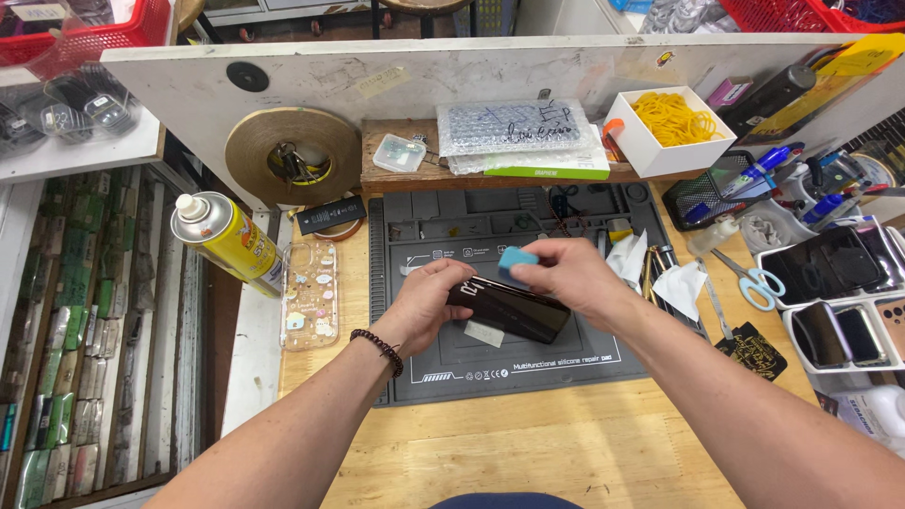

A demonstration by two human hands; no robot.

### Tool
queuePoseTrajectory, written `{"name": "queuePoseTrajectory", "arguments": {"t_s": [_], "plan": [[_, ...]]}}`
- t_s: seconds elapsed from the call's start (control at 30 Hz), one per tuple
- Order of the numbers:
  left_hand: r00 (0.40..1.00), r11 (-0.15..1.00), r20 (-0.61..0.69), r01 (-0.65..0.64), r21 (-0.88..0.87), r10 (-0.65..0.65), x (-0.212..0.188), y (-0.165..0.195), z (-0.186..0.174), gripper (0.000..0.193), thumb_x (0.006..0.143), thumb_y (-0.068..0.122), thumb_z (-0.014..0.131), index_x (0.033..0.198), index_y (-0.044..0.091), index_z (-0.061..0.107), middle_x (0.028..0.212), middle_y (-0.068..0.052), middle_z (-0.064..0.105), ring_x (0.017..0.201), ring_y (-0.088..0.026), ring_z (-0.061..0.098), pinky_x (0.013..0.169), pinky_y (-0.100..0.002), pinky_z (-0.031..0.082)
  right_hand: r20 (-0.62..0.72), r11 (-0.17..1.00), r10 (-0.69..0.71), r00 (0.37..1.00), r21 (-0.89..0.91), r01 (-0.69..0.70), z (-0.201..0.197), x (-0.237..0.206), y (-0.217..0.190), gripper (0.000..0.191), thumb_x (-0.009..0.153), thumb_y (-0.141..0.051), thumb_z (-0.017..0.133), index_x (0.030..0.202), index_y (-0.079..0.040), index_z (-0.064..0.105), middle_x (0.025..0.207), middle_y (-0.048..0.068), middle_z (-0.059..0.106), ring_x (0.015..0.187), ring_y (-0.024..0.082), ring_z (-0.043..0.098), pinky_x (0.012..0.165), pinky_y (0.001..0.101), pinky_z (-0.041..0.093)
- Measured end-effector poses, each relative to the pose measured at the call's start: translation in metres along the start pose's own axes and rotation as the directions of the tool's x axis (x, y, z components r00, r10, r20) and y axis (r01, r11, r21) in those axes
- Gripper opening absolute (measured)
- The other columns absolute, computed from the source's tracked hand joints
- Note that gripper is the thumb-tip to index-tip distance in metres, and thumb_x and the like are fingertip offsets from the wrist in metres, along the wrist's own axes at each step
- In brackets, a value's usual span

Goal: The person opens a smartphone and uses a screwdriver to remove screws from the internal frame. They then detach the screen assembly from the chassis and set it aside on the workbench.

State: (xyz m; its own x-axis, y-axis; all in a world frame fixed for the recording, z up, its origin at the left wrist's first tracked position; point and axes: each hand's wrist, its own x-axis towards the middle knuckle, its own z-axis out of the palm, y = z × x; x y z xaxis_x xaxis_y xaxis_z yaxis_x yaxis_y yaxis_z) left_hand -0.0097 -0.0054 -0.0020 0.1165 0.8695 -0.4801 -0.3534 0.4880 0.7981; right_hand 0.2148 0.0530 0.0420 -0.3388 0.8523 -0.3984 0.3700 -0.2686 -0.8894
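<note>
Bright, even light is falling from overhead, leaving the wooden desk [528, 443] warm and clearly lit. Shadows are staying soft and short, pooling faintly under the forearms and beneath the dark phone [514, 308]. A mild sheen is showing on the phone's glossy face and on the yellow spray can [226, 240]. The wide lens is bending straight edges outward toward the corners. Focus is holding sharp at the centre, softening slightly at the margins.
</note>
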Motion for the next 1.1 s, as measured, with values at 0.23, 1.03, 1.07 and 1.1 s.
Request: {"name": "queuePoseTrajectory", "arguments": {"t_s": [0.23, 1.03, 1.07, 1.1], "plan": [[1.0, 1.0, 0.026, -0.007, -0.004, 0.007, 0.001, 0.002, -0.001, 0.014, 0.096, 0.019, 0.061, 0.102, 0.008, 0.068, 0.097, -0.004, 0.07, 0.088, -0.013, 0.066, 0.071, -0.033, 0.057, -0.136, 0.988, -0.072, 0.988, -0.145, 0.052, -0.028, -0.031, 0.009, 0.021, 0.09, -0.018, 0.073, 0.106, -0.006, 0.077, 0.086, -0.002, 0.072, 0.077, 0.006, 0.061, 0.07, 0.0232, 0.052], [0.983, 0.944, -0.082, 0.181, 0.277, -0.164, 0.025, 0.031, -0.007, 0.024, 0.097, 0.034, 0.069, 0.102, 0.01, 0.068, 0.073, 0.002, 0.062, 0.052, -0.009, 0.047, 0.042, -0.027, 0.033, 0.115, 0.616, -0.262, 0.958, -0.745, 0.257, 0.013, -0.052, 0.007, 0.092, 0.068, -0.021, 0.088, 0.149, -0.017, 0.045, 0.152, 0.013, 0.046, 0.135, 0.033, 0.048, 0.11, 0.0407, 0.041], [0.987, 0.953, -0.06, 0.157, 0.26, -0.146, 0.022, 0.035, -0.003, 0.025, 0.097, 0.037, 0.067, 0.104, 0.012, 0.068, 0.076, 0.001, 0.063, 0.056, -0.01, 0.05, 0.045, -0.027, 0.036, 0.126, 0.615, -0.294, 0.948, -0.735, 0.288, 0.011, -0.053, 0.005, 0.092, 0.067, -0.022, 0.09, 0.148, -0.015, 0.046, 0.147, 0.015, 0.05, 0.132, 0.033, 0.05, 0.108, 0.041, 0.043], [0.991, 0.961, -0.044, 0.132, 0.243, -0.125, 0.017, 0.039, -0.001, 0.027, 0.097, 0.039, 0.065, 0.105, 0.014, 0.068, 0.079, 0.001, 0.064, 0.06, -0.01, 0.054, 0.047, -0.028, 0.038, 0.139, 0.612, -0.328, 0.934, -0.722, 0.323, 0.011, -0.053, 0.002, 0.092, 0.066, -0.023, 0.092, 0.146, -0.013, 0.048, 0.143, 0.017, 0.053, 0.13, 0.033, 0.051, 0.105, 0.0413, 0.044]]}}
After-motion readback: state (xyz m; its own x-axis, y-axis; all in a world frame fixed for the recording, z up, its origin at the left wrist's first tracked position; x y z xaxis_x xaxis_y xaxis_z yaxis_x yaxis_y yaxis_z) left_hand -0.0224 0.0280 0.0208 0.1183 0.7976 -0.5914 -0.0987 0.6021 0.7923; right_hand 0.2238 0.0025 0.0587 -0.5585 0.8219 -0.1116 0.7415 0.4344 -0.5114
